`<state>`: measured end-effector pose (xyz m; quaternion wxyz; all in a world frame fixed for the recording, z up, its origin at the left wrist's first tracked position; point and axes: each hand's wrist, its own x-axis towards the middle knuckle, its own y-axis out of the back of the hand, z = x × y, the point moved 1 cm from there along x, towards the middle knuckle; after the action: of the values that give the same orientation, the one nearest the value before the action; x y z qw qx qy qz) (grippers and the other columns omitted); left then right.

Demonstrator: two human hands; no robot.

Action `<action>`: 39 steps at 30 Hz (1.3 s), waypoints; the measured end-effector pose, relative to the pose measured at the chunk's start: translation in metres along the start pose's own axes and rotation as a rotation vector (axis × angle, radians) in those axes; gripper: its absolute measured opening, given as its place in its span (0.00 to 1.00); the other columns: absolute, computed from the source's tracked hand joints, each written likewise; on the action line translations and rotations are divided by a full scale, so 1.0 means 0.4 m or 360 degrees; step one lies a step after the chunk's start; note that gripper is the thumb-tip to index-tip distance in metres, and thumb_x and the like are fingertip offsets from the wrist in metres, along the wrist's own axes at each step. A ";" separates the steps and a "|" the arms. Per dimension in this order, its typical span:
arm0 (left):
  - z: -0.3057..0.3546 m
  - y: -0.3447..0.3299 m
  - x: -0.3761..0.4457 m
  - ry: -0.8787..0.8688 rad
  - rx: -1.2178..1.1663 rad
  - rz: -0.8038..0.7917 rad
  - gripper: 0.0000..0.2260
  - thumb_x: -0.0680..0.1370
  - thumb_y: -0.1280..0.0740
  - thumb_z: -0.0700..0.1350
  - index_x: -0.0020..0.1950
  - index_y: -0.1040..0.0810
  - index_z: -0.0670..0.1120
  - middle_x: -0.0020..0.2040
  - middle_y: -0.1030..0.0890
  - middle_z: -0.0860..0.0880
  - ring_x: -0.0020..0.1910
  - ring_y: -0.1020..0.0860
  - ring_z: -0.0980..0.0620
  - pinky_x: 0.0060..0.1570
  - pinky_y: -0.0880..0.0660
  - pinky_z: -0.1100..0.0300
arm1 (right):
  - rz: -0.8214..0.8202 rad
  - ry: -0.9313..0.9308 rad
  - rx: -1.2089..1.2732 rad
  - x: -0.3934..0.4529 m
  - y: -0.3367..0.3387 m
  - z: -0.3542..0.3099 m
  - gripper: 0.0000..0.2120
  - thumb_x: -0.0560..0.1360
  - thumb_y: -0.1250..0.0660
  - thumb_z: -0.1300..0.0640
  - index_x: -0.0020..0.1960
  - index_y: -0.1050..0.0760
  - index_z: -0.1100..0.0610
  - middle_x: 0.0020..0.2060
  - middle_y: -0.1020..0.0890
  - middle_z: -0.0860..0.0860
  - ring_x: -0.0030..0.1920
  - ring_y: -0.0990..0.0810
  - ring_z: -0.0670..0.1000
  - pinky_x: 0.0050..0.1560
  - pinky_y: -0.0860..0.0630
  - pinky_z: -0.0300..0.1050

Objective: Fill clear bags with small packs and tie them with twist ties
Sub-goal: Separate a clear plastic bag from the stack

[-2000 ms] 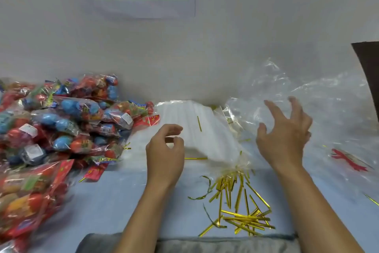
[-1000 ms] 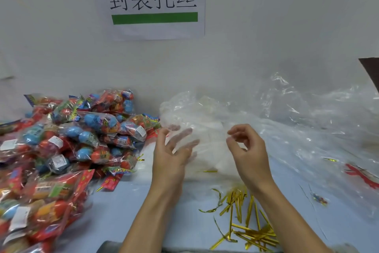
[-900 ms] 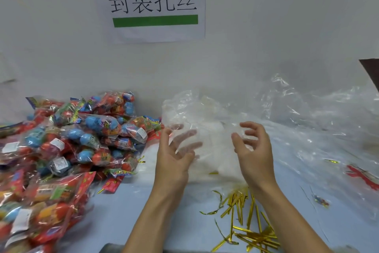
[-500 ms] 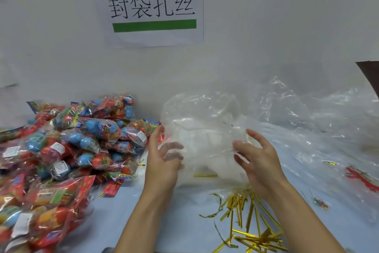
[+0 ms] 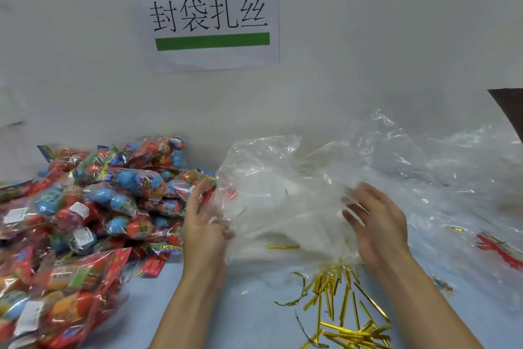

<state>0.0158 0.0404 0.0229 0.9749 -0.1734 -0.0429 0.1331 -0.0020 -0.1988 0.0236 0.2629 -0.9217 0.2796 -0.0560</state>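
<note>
left hand (image 5: 205,225) pinches clear bag (image 5: 283,193) edge | right hand (image 5: 373,221) fingers spread, flat against bag

"封袋扎丝" on white wall sign (image 5: 209,11) (green bar beneath)

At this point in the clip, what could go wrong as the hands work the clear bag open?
1. The left hand grips the clear bag right beside the heaped small packs; a tug may topple some.
2. The bag hangs over the gold twist ties and could sweep them about.
3. One tie under the film might snag.
</note>
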 end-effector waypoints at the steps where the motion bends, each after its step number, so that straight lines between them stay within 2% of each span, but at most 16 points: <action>1: -0.001 0.004 0.002 -0.0011 0.0020 0.0049 0.42 0.68 0.52 0.19 0.61 0.24 0.61 0.55 0.21 0.48 0.32 0.34 0.54 0.32 0.32 0.60 | 0.0057 0.0031 -0.0039 0.005 0.004 0.004 0.05 0.78 0.30 0.63 0.52 0.21 0.56 0.45 0.18 0.53 0.45 0.19 0.51 0.44 0.22 0.44; 7: -0.014 0.031 0.018 -0.0018 0.0058 0.0286 0.36 0.72 0.49 0.21 0.67 0.27 0.54 0.44 0.28 0.45 0.34 0.33 0.50 0.31 0.33 0.58 | 0.0472 0.0224 -0.0001 0.042 0.046 -0.022 0.05 0.79 0.31 0.61 0.46 0.23 0.53 0.42 0.21 0.52 0.40 0.24 0.47 0.41 0.23 0.42; 13: -0.021 0.030 0.028 -0.0085 0.0146 0.0296 0.33 0.73 0.48 0.21 0.53 0.23 0.58 0.46 0.27 0.45 0.36 0.30 0.51 0.32 0.29 0.59 | 0.0666 0.0345 -0.0122 0.038 0.056 -0.034 0.07 0.80 0.34 0.56 0.45 0.28 0.47 0.40 0.16 0.49 0.35 0.17 0.48 0.32 0.23 0.40; 16: -0.024 0.037 0.030 -0.0149 0.0227 0.0329 0.34 0.72 0.48 0.21 0.49 0.22 0.61 0.54 0.26 0.43 0.40 0.28 0.49 0.31 0.27 0.60 | 0.0803 0.0486 -0.0523 0.027 0.074 -0.060 0.07 0.81 0.41 0.49 0.45 0.30 0.47 0.31 0.16 0.49 0.31 0.15 0.53 0.34 0.20 0.48; 18: -0.023 0.049 0.032 -0.0158 0.0238 0.0395 0.34 0.69 0.48 0.21 0.47 0.21 0.61 0.57 0.23 0.42 0.42 0.25 0.48 0.29 0.26 0.61 | 0.0806 0.0561 -0.1044 0.031 0.100 -0.086 0.12 0.79 0.45 0.46 0.46 0.26 0.50 0.27 0.17 0.52 0.39 0.15 0.59 0.45 0.19 0.57; 20: -0.020 0.060 0.035 -0.0168 0.0224 0.0456 0.34 0.68 0.48 0.22 0.44 0.20 0.62 0.59 0.22 0.41 0.41 0.24 0.47 0.28 0.27 0.62 | 0.0820 0.0590 -0.1426 0.039 0.132 -0.111 0.13 0.78 0.43 0.48 0.46 0.23 0.53 0.31 0.17 0.55 0.47 0.20 0.61 0.49 0.24 0.54; 21: -0.019 0.062 0.036 -0.0169 0.0219 0.0474 0.35 0.68 0.48 0.22 0.43 0.20 0.62 0.59 0.22 0.41 0.40 0.24 0.47 0.28 0.27 0.63 | 0.0805 0.0576 -0.1453 0.042 0.144 -0.121 0.12 0.78 0.42 0.50 0.46 0.22 0.53 0.32 0.17 0.56 0.45 0.20 0.59 0.47 0.26 0.51; 24: -0.021 0.057 0.034 -0.0124 0.0255 0.0446 0.35 0.69 0.48 0.23 0.44 0.20 0.62 0.58 0.22 0.42 0.41 0.23 0.46 0.28 0.26 0.62 | 0.0536 0.0421 -0.0976 0.039 0.142 -0.132 0.10 0.78 0.39 0.59 0.51 0.19 0.55 0.35 0.17 0.54 0.30 0.18 0.51 0.39 0.23 0.48; 27: -0.025 0.053 0.028 -0.0082 0.0299 0.0385 0.35 0.69 0.48 0.23 0.45 0.20 0.63 0.56 0.21 0.43 0.43 0.22 0.44 0.29 0.26 0.59 | 0.0045 0.0194 -0.0185 0.034 0.112 -0.129 0.12 0.80 0.41 0.63 0.59 0.26 0.53 0.48 0.14 0.55 0.43 0.15 0.54 0.45 0.24 0.47; 29: -0.022 0.056 0.028 -0.0067 0.0317 0.0392 0.35 0.68 0.48 0.22 0.47 0.20 0.61 0.56 0.21 0.45 0.43 0.23 0.46 0.29 0.27 0.60 | -0.0071 0.0107 0.0235 0.033 0.111 -0.138 0.07 0.81 0.42 0.60 0.53 0.28 0.52 0.55 0.15 0.56 0.52 0.14 0.59 0.50 0.24 0.47; 31: -0.021 0.060 0.029 -0.0060 0.0336 0.0407 0.35 0.68 0.47 0.21 0.50 0.20 0.59 0.57 0.23 0.46 0.42 0.24 0.48 0.30 0.27 0.60 | -0.0066 0.0124 0.0544 0.036 0.127 -0.151 0.03 0.82 0.40 0.57 0.49 0.29 0.53 0.59 0.16 0.58 0.55 0.15 0.61 0.52 0.22 0.47; 32: -0.021 0.061 0.030 -0.0058 0.0344 0.0409 0.34 0.68 0.47 0.21 0.51 0.19 0.58 0.57 0.23 0.45 0.42 0.24 0.47 0.31 0.26 0.59 | -0.0041 0.0154 0.0647 0.040 0.133 -0.157 0.02 0.82 0.39 0.57 0.54 0.29 0.53 0.59 0.16 0.58 0.56 0.15 0.60 0.53 0.21 0.46; 33: -0.021 0.061 0.030 -0.0058 0.0354 0.0411 0.34 0.68 0.48 0.21 0.52 0.19 0.57 0.58 0.23 0.43 0.42 0.24 0.46 0.32 0.26 0.58 | 0.0009 0.0203 0.0685 0.046 0.142 -0.158 0.09 0.83 0.39 0.58 0.62 0.30 0.54 0.55 0.15 0.57 0.54 0.14 0.57 0.53 0.20 0.44; 35: -0.020 0.061 0.028 -0.0074 0.0370 0.0423 0.34 0.68 0.48 0.21 0.53 0.19 0.56 0.56 0.22 0.42 0.41 0.24 0.46 0.33 0.26 0.58 | 0.0186 0.0348 0.0638 0.056 0.155 -0.165 0.17 0.84 0.44 0.65 0.71 0.33 0.58 0.42 0.13 0.53 0.46 0.14 0.50 0.52 0.20 0.38; 37: -0.015 0.062 0.024 -0.0101 0.0371 0.0460 0.33 0.68 0.47 0.22 0.49 0.19 0.57 0.50 0.21 0.45 0.36 0.25 0.49 0.30 0.27 0.59 | 0.0361 0.0464 0.0650 0.062 0.166 -0.169 0.18 0.82 0.49 0.70 0.69 0.32 0.61 0.35 0.14 0.53 0.41 0.14 0.48 0.53 0.20 0.37; 39: -0.013 0.061 0.022 -0.0118 0.0374 0.0478 0.31 0.70 0.47 0.22 0.47 0.19 0.57 0.47 0.20 0.48 0.34 0.24 0.51 0.30 0.27 0.61 | 0.0482 0.0506 0.0726 0.066 0.177 -0.171 0.18 0.82 0.50 0.71 0.69 0.32 0.63 0.40 0.15 0.57 0.43 0.14 0.50 0.52 0.20 0.37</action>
<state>0.0189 0.0632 0.0096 0.9554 -0.0578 -0.0366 0.2874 -0.0313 -0.2943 0.0445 0.4212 -0.7665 0.4316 -0.2208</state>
